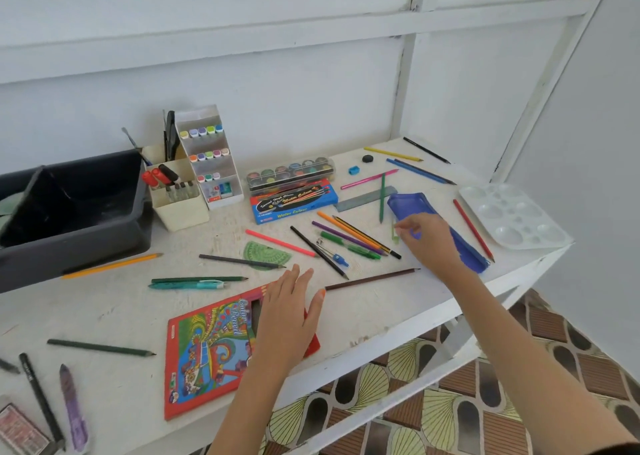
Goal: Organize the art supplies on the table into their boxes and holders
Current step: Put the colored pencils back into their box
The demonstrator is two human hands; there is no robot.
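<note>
Head view: the left hand [291,316] lies flat, fingers straight, on the red colour pencil box [204,347] at the front of the worktop [121,312]. The right hand [429,243] is over the blue case [408,205], its fingertips at a small green item [394,234]; I cannot tell whether it pinches it.

— What is the left hand [287,316] covering?
— It is lying over the right end of the pencil box [204,347], hiding that part of the lid.
— And the right hand [429,243]?
— It is blocking the middle of the blue case [407,203]. Its fingertips are blurring beside a small green thing [395,233], and I am not managing to tell whether they are pinching it.
— Is anything running out of view?
— The black tub [69,212] is running off the left edge. A pinkish packet [20,428] and a dark pencil [8,365] are getting cut off at the lower left.
</note>
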